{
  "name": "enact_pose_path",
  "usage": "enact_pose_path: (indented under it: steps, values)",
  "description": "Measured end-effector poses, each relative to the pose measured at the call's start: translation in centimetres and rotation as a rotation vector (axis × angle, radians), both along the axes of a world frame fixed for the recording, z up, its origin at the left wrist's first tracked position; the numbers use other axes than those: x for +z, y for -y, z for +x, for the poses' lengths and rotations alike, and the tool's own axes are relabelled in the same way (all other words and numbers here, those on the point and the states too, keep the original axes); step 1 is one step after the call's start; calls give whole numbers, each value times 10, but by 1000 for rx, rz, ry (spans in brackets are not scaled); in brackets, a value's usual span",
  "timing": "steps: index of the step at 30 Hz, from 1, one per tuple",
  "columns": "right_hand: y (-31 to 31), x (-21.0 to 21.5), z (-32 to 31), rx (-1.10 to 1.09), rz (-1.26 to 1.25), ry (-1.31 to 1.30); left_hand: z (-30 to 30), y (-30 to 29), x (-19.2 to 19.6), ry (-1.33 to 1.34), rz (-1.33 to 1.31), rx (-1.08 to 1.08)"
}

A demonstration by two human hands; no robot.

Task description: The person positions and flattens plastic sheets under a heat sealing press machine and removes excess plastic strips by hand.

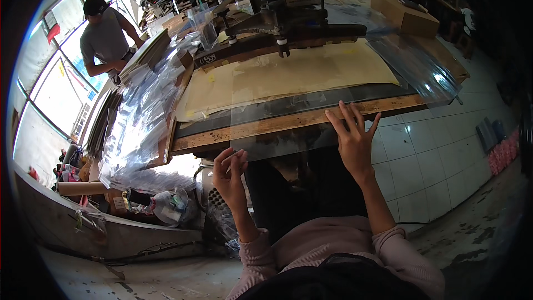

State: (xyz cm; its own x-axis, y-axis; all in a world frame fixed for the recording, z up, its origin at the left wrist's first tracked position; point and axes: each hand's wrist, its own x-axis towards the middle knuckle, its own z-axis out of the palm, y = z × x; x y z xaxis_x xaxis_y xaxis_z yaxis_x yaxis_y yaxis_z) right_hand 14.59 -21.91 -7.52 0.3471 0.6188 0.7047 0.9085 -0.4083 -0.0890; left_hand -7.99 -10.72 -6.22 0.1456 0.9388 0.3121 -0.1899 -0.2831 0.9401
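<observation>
A thin clear plastic sheet [283, 143] lies over the front of the worktable and hangs past its wooden edge [266, 124] toward my lap. My left hand [229, 175] is closed in a pinch at the sheet's near left corner. At the sheet's right side, my right hand [354, 141] is open, fingers spread, fingertips at the wooden edge. Beneath and beyond the sheet spreads a tan paper-like board [311, 69] on a dark flat bed [355, 91]. Above its far side stands a dark metal machine head [283, 22] with a white-tipped downward rod.
Crumpled clear plastic [139, 116] is heaped at the left, and more clear sheets [413, 66] lie at the right. A cardboard box [405, 14] sits at the back right. Another person [105, 36] stands at the far left beside stacked boards. Pink bundles [502, 153] rest on the tiled floor.
</observation>
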Motion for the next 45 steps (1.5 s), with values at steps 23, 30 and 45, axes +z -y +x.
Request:
enact_pose_path:
  steps: [23, 30, 45]
  values:
    - [6, 10, -7, 18, -100, -79, -3, -1, -9, 46, 17, 15]
    - [34, -4, -30, 22, -79, -164, 1, 23, -35, -128, 107, 249]
    - [47, -31, -18, 70, 92, -257, 9, -8, -28, -627, 657, 555]
